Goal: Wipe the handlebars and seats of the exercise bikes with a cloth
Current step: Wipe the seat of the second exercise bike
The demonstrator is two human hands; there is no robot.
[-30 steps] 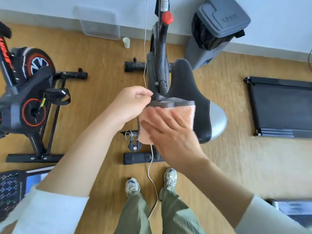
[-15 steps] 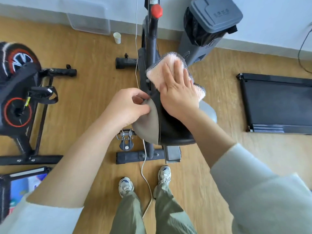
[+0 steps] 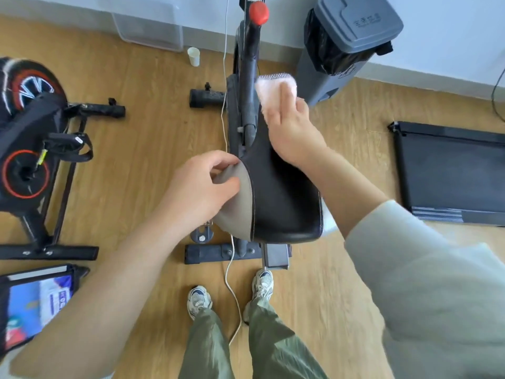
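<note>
head view, steeply downward, close above seat (image 3: 284,192)

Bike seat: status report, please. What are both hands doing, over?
Left hand grips seat by its grey side. Right hand flat, pressing pink cloth onto seat's nose. White cable hangs left of seat, clear of cloth.

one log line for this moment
phase: seat wipe | right hand: presses cloth on seat nose | left hand: grips seat edge
</note>
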